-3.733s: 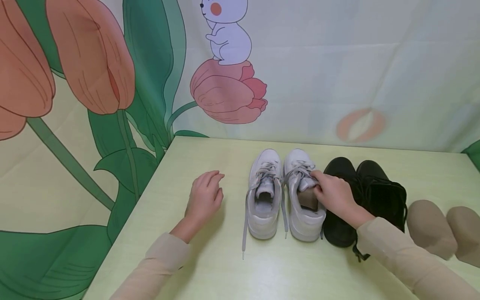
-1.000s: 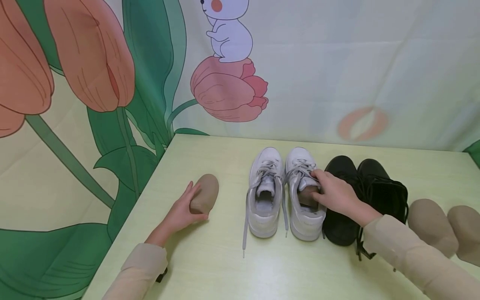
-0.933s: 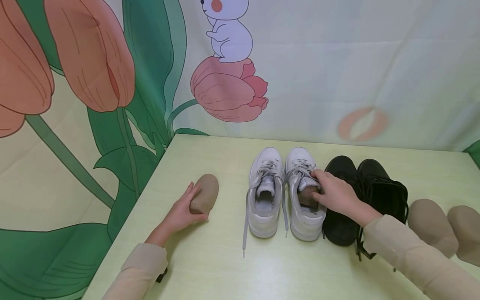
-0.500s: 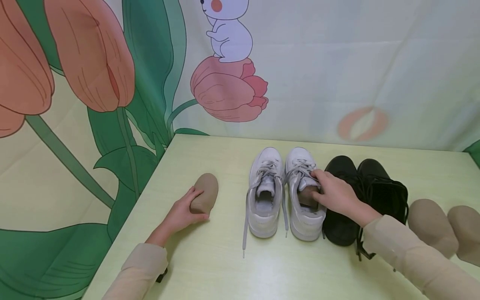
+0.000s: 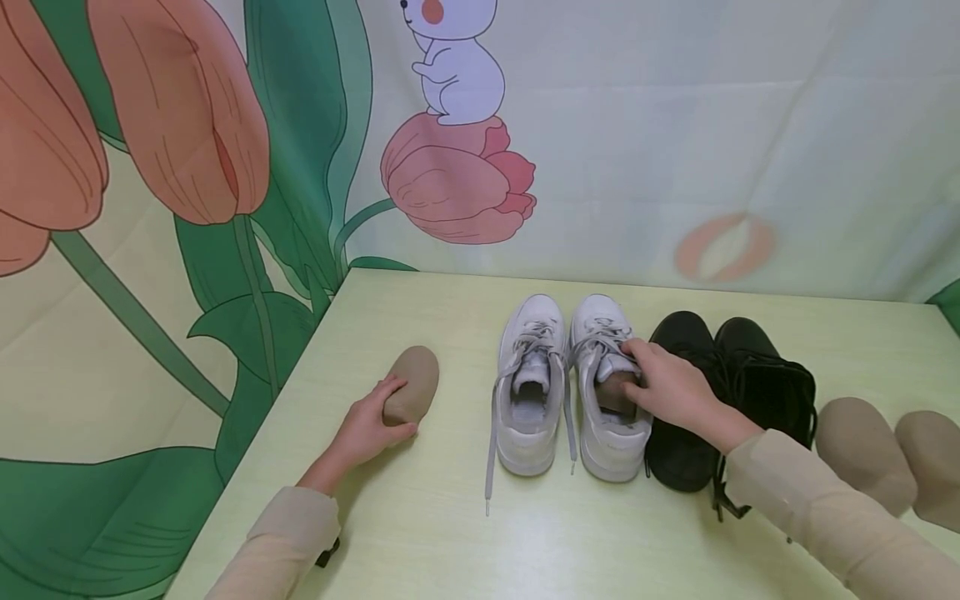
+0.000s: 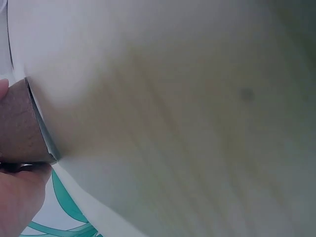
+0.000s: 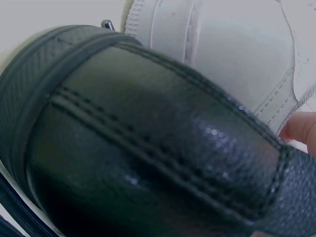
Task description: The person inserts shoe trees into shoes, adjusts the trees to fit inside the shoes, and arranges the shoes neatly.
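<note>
left of the white shoes (image 5: pixel 527 457), a block (image 5: pixel 417 379) is pinched by the left hand (image 5: pixel 369 428), and inside the right shoe (image 5: pixel 611 467) another block (image 5: pixel 613 394) is overlapped by the half-curled right hand (image 5: pixel 677 390), its hold unclear.

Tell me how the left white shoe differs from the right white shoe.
The right white shoe has a brown insert in its opening; the left white shoe shows none. The right hand touches the right white shoe; no hand touches the left white shoe. Both stand upright, toes facing away.
</note>
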Demonstrator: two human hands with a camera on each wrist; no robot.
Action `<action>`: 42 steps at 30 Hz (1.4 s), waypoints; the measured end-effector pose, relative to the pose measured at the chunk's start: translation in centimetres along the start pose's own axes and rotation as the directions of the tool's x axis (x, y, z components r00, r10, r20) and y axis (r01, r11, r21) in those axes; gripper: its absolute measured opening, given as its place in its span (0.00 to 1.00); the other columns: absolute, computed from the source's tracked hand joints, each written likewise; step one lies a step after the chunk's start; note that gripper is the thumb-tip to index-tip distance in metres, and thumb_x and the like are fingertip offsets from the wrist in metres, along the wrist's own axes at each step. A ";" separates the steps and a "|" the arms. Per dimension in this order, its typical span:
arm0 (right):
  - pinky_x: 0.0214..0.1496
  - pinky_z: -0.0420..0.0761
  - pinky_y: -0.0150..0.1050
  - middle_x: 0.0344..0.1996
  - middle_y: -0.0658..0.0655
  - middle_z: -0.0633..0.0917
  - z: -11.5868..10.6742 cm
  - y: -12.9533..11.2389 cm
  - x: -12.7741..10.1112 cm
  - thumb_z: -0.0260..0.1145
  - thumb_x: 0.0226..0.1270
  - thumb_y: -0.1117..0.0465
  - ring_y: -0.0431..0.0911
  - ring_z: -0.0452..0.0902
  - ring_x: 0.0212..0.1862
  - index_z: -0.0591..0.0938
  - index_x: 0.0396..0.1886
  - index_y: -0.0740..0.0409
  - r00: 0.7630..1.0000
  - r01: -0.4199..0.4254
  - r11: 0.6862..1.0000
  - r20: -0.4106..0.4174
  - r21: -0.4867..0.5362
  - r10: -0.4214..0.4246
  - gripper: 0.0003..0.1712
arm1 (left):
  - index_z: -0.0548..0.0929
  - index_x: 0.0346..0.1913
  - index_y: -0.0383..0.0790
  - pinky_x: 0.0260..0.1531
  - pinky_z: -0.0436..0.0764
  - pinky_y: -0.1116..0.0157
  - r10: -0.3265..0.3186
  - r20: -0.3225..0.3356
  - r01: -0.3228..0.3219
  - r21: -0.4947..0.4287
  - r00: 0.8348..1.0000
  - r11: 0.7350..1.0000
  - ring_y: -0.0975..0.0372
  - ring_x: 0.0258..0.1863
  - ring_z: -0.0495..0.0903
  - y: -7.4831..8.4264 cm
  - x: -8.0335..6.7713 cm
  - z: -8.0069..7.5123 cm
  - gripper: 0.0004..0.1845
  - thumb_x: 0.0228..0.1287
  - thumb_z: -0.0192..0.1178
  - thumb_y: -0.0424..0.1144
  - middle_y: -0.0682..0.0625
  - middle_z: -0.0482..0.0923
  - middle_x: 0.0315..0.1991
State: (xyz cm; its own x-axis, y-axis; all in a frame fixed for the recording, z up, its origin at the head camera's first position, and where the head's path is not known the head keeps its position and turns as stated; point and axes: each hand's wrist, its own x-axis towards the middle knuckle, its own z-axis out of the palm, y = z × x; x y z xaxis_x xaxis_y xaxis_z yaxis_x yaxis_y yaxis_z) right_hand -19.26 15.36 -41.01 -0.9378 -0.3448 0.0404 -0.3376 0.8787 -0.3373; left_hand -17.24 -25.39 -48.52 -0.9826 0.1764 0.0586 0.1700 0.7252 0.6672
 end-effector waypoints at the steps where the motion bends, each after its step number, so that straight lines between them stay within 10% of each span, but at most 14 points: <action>1: 0.36 0.74 0.48 0.49 0.64 0.75 0.0 0.0 0.0 0.61 0.57 0.56 0.54 0.75 0.42 0.67 0.56 0.58 1.000 0.000 1.000 -0.001 -0.001 0.000 0.27 | 0.63 0.62 0.37 0.60 0.58 0.49 0.006 -0.006 -0.006 0.002 1.000 1.000 0.44 0.64 0.54 0.0 0.0 0.0 0.38 0.45 0.67 0.37 0.37 0.56 0.65; 42: 0.52 0.69 0.52 0.57 0.63 0.71 -1.3 -0.8 0.9 0.59 0.57 0.55 0.57 0.67 0.56 0.66 0.60 0.62 0.998 0.056 0.996 -0.044 0.075 -0.053 0.31 | 0.67 0.60 0.38 0.58 0.63 0.52 0.107 0.031 -0.108 0.019 0.994 0.994 0.48 0.63 0.59 4.1 0.4 -3.1 0.35 0.45 0.66 0.37 0.44 0.62 0.63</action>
State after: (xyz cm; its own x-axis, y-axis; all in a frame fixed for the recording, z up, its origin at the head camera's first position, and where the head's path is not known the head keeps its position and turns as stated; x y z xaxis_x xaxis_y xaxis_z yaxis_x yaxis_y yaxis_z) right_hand -19.99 14.77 -39.46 -0.9212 -0.3760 0.1000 -0.3829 0.8306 -0.4043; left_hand -17.15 -24.42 -43.53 -0.9558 0.2740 0.1064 0.2764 0.7146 0.6426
